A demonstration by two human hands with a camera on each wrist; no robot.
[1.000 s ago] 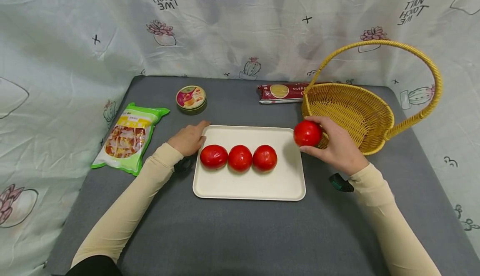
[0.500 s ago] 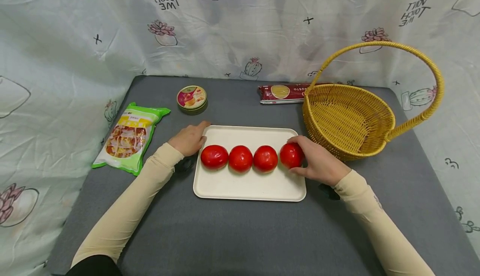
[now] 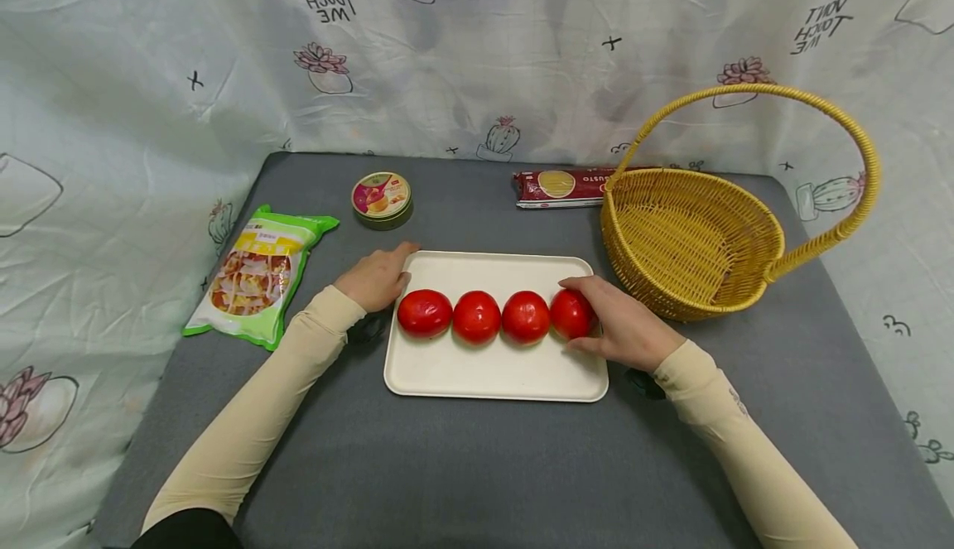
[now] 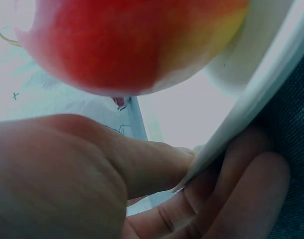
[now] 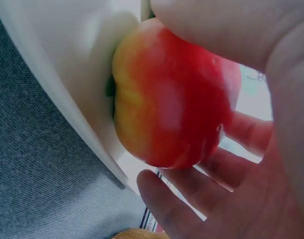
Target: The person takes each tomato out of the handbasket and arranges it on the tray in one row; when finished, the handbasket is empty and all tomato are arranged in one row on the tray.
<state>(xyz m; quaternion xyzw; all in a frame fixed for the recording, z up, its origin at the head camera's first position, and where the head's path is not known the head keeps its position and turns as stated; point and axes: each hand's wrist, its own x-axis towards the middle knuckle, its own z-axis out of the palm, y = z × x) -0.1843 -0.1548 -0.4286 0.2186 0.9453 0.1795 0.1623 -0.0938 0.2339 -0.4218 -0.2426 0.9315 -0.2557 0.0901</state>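
Several red tomatoes stand in a row on a white rectangular tray (image 3: pixel 492 375). The rightmost tomato (image 3: pixel 571 314) sits against its neighbour (image 3: pixel 526 317), with my right hand (image 3: pixel 622 324) holding it from the right. In the right wrist view the thumb lies over that tomato and the spread fingers (image 5: pixel 182 189) curve along its other side; its yellowish base and a bit of green face the tray. My left hand (image 3: pixel 375 277) pinches the tray's left rim near the far corner, thumb (image 4: pixel 157 162) above and fingers below. The leftmost tomato (image 3: pixel 425 313) is close to it.
Behind the right hand stands a yellow woven basket (image 3: pixel 693 243) with a tall handle. A dark red biscuit packet (image 3: pixel 562 187) lies partly behind it. At the left are a round tin (image 3: pixel 382 199) and a green food bag (image 3: pixel 257 276). Patterned cloth hangs behind the table.
My right hand has carried the tomato from beside the basket leftward and down onto the tray, then slid it against the row. My left hand stays on the rim.
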